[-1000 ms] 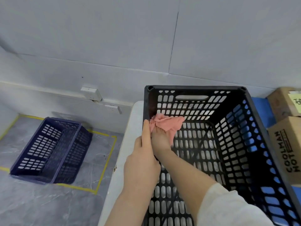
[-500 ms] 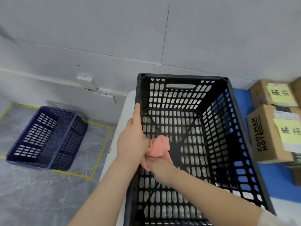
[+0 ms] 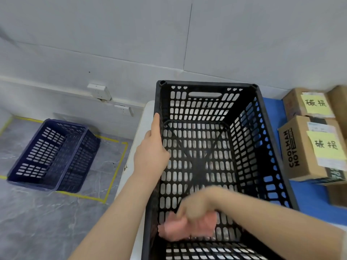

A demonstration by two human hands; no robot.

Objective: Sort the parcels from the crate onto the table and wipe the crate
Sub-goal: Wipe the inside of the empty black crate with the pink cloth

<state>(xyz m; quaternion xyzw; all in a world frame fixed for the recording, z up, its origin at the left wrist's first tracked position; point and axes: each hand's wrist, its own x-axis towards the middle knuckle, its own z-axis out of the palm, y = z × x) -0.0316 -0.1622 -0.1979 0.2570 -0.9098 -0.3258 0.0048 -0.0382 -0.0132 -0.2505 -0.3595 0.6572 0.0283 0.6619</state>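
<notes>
Head view. My left hand (image 3: 152, 147) grips the left rim of the black crate (image 3: 206, 84), 1 digit laid along the edge, steadying it on the table (image 3: 309, 203). My right hand (image 3: 195, 207), blurred by motion, is closed around the pink cloth (image 3: 185, 228), now low in the crate's near-left corner. The cloth was high by the far-left corner 1 s ago and midway along the left wall 0.5 s ago. I judge 1 stroke down that wall nearly finished, other surfaces perhaps remaining. No parcel shows inside the crate; 2 labelled parcels (image 3: 298, 156) stand on the table near its right wall, so sorting looks done.
</notes>
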